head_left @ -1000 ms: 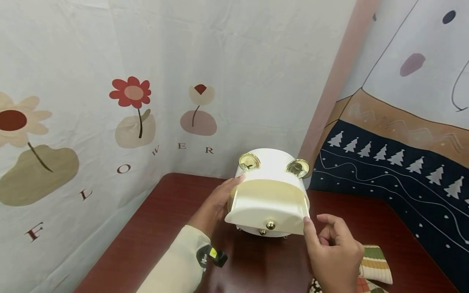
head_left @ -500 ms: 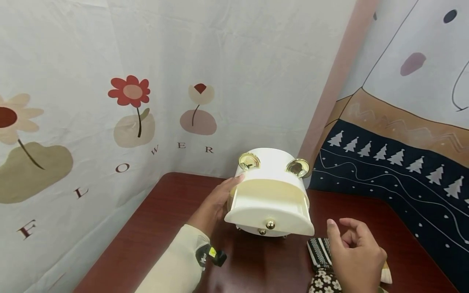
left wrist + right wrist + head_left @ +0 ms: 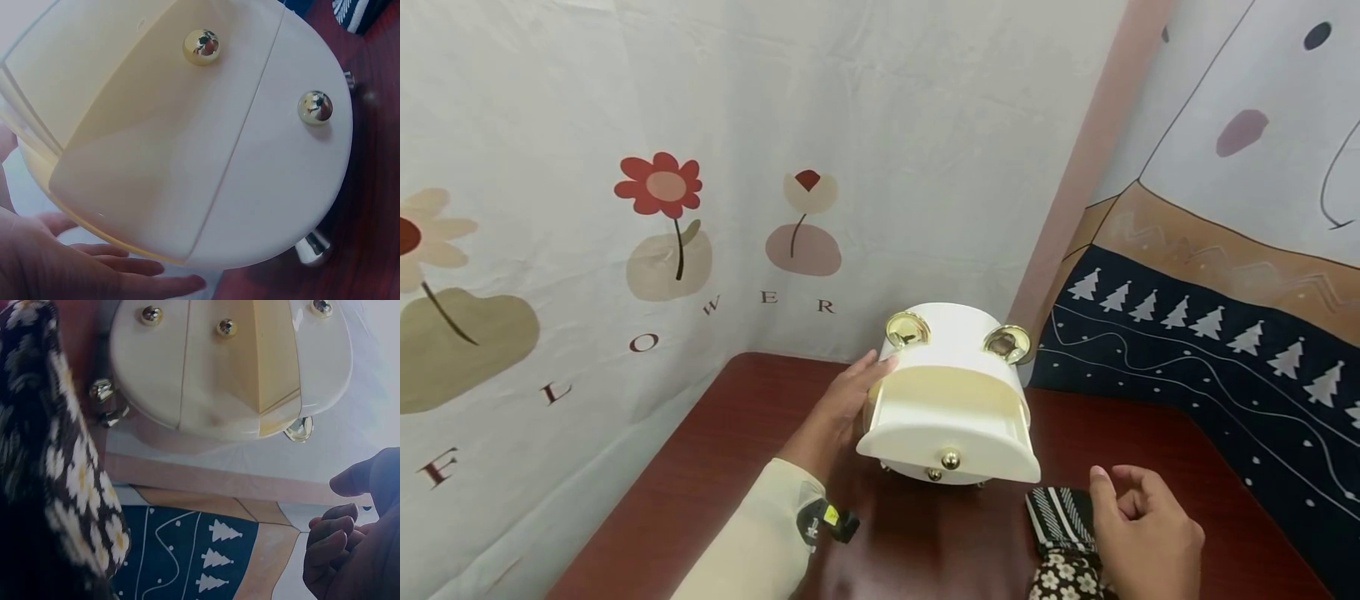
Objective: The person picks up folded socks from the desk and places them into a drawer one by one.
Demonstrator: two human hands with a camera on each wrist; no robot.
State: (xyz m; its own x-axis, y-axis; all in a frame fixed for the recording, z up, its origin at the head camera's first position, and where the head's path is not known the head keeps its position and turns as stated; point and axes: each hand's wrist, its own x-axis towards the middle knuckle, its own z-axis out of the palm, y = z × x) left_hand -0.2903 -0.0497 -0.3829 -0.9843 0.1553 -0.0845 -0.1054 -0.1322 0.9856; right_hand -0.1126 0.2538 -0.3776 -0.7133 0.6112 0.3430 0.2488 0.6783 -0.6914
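Note:
A white rounded drawer box (image 3: 951, 337), shaped like an alarm clock with gold bell-like discs on top, stands on the table. Its upper drawer (image 3: 947, 446), with a gold knob, is pulled out; what shows of its inside holds nothing. My left hand (image 3: 844, 400) rests against the box's left side, thumb near the front rim. In the left wrist view, the fingers (image 3: 134, 281) lie straight along that side. My right hand (image 3: 1150, 529) hovers apart from the box, fingers loosely bent and holding nothing. Beside it lies a black cloth piece (image 3: 1063, 575) with white flowers and a striped band.
The lower drawer (image 3: 275, 156) is closed flush. The dark red table (image 3: 782, 392) meets a white flower-printed curtain (image 3: 925, 167) behind and a navy tree-printed cloth (image 3: 1217, 400) at the right.
My right hand has let go of the drawer's right corner and moved right and down, uncovering the flowered cloth. My left hand stays on the box.

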